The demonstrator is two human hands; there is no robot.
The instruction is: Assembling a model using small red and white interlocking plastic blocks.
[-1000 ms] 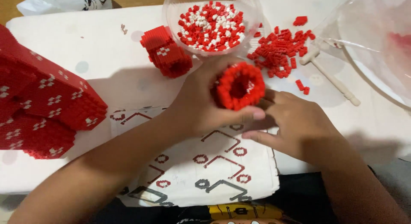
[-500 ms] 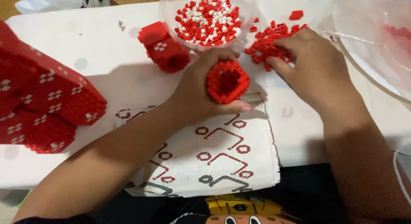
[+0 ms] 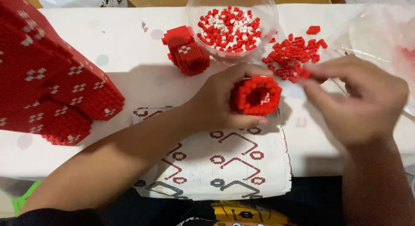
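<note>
1. Fingers of the left hand (image 3: 218,103) are wrapped around a hollow red ring built of tiny plastic blocks (image 3: 256,95), thumb along its underside and the other fingers curled over its top, so the ring is clamped with its open end facing up toward the camera
2. Right hand (image 3: 359,100) sits just beside that ring, motion-blurred; its fingertips (image 3: 308,75) are drawn together on the near edge of a loose pile of small red plastic blocks (image 3: 294,55), and one red block seems pinched there, though the blur leaves that unsure
3. Beyond the left fingers stands a clear round plastic bowl (image 3: 203,10) filled with mixed red and white blocks, and just left of it lies a short red block tube with a small white pattern (image 3: 186,50)
4. Well apart from the left wrist, on its outer side, rises a large stepped red block structure with white dotted marks (image 3: 47,83)
5. Under both wrists lies a white paper sheet printed with red and black hexagon line patterns (image 3: 229,165), resting on a white table surface (image 3: 129,49)
6. Past the right knuckles, a crumpled clear plastic bag (image 3: 380,31) lies on the table, something red showing faintly inside
</note>
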